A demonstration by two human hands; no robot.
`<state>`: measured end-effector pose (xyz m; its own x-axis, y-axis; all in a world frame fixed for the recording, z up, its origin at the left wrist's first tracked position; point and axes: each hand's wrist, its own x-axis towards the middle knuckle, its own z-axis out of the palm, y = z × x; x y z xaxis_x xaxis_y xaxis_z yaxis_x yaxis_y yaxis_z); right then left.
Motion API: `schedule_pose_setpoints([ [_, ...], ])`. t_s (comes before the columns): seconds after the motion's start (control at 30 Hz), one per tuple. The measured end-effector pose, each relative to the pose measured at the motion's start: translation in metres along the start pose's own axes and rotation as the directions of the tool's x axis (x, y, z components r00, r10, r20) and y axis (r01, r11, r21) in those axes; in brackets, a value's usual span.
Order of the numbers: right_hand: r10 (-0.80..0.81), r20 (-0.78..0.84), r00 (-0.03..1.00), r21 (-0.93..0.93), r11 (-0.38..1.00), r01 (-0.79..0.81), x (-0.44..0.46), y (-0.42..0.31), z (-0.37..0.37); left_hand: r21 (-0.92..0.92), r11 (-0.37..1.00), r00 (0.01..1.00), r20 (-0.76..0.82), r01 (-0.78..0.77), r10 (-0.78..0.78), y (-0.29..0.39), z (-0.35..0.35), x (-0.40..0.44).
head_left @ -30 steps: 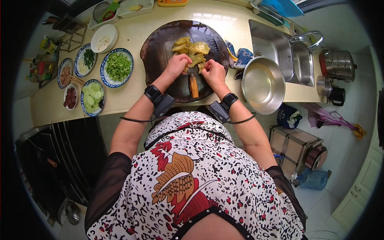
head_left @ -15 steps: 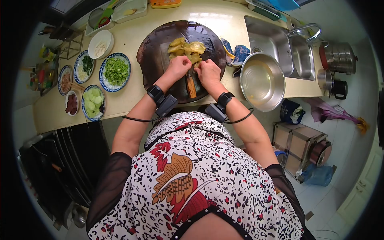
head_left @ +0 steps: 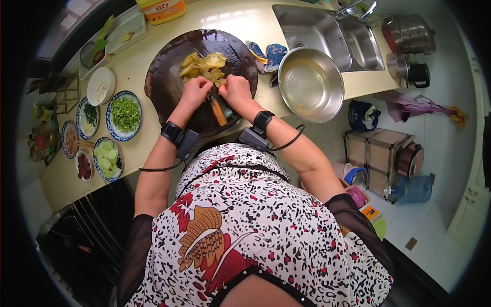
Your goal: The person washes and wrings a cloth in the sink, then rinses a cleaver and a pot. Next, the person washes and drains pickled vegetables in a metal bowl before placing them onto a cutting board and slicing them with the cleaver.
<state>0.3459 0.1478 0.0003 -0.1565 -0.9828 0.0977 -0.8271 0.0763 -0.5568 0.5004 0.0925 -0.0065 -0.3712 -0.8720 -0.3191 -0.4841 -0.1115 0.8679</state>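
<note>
On the round dark chopping board [head_left: 169,110] lies a heap of wet, yellow-green leafy vegetable [head_left: 205,62], which looks like pickled greens. My left hand [head_left: 196,92] pinches at the near edge of the heap, fingers pressed together. Close beside it, my right hand [head_left: 236,91] has its fingers closed on a piece of the same greens. Below and between both hands, a knife [head_left: 218,112] rests on the board with its wooden handle towards me; its blade is mostly hidden under the greens and hands.
Left of the board stand plates of chopped green vegetable [head_left: 124,115], sliced pale-green vegetable [head_left: 107,159] and several other ingredients. On the right are a large metal basin [head_left: 312,86], blue cloths [head_left: 275,55] and a double sink [head_left: 312,33]. A yellow-orange jug [head_left: 162,11] stands behind.
The camera view has turned and shifted, so the board and hands appear further left. Both hands stay at the near edge of the greens, with the fingers still closed.
</note>
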Motion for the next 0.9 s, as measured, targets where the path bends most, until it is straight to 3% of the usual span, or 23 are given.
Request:
schedule_pose_setpoints([
  [0.07, 0.072, -0.022, 0.997, 0.187, 0.980, -0.067, -0.002, -0.003, -0.010, -0.019, 0.999, 0.999, 0.030, 0.037, -0.037, 0.008, 0.000, -0.003],
  [0.17, 0.071, -0.014, 0.997, 0.317, 0.946, -0.062, -0.006, -0.007, -0.021, -0.097, 0.995, 0.995, 0.093, 0.031, -0.022, 0.014, 0.006, -0.003],
  [0.37, 0.053, -0.025, 0.998, 0.448, 0.893, -0.036, -0.015, -0.003, -0.022, -0.318, 0.948, 0.983, 0.181, 0.028, 0.032, 0.019, 0.010, -0.007],
  [0.47, 0.127, -0.011, 0.992, 0.560, 0.822, -0.099, -0.017, 0.004, -0.020, -0.474, 0.879, 0.967, 0.245, 0.061, 0.066, 0.023, 0.008, -0.014],
  [0.67, 0.212, 0.261, 0.942, 0.819, 0.469, -0.332, -0.023, 0.018, -0.011, -0.476, 0.879, 0.965, 0.235, 0.006, 0.121, 0.013, 0.010, -0.012],
  [0.83, 0.211, 0.456, 0.865, 0.842, 0.213, -0.496, -0.023, 0.015, -0.020, -0.489, 0.858, 0.957, 0.290, 0.159, -0.012, 0.022, 0.002, -0.016],
  [0.9, 0.221, 0.483, 0.847, 0.829, 0.196, -0.524, -0.023, 0.011, -0.024, -0.493, 0.845, 0.950, 0.307, 0.208, -0.056, 0.022, 0.000, -0.015],
])
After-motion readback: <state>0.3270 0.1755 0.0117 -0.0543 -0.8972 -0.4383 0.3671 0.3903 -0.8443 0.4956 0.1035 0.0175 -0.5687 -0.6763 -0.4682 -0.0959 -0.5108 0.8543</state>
